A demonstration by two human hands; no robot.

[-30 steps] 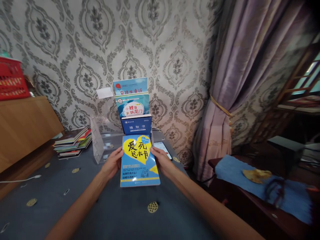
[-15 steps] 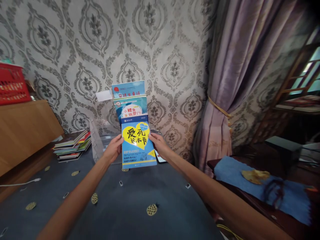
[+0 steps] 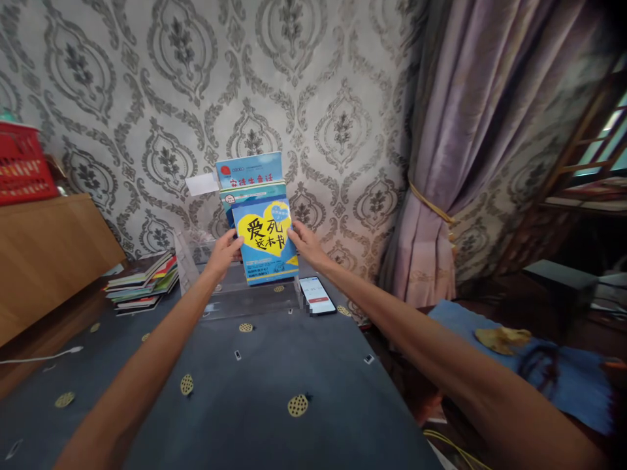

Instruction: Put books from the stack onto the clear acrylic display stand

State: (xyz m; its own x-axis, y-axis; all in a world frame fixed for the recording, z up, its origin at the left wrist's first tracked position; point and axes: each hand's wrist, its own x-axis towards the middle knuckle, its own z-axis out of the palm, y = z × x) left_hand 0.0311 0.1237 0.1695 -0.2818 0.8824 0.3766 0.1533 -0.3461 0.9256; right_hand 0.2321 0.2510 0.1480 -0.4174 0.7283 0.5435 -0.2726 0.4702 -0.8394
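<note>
A blue book with a yellow heart on its cover (image 3: 267,261) is held upright between my two hands. My left hand (image 3: 226,251) grips its left edge, thumb in front. On the right edge, my right hand (image 3: 304,243) pinches the cover in the same way. Right behind it stand a teal book (image 3: 252,193) and a taller light-blue book (image 3: 252,166), both partly covered. They rise from a clear plastic rack (image 3: 228,303) at the back of the table. Whether the held book touches the rack is hidden.
A phone with a lit screen (image 3: 317,295) lies right of the rack. Left of it is a stack of books (image 3: 142,281). A dark patterned cloth (image 3: 235,405) covers the table. A red basket (image 3: 22,160) sits on a wooden cabinet (image 3: 59,241); a tied curtain (image 3: 426,241) hangs at right.
Both hands have raised the heart-covered book and moved it back toward the rack. It now hides more of the teal book, while the phone and rack front have come into view.
</note>
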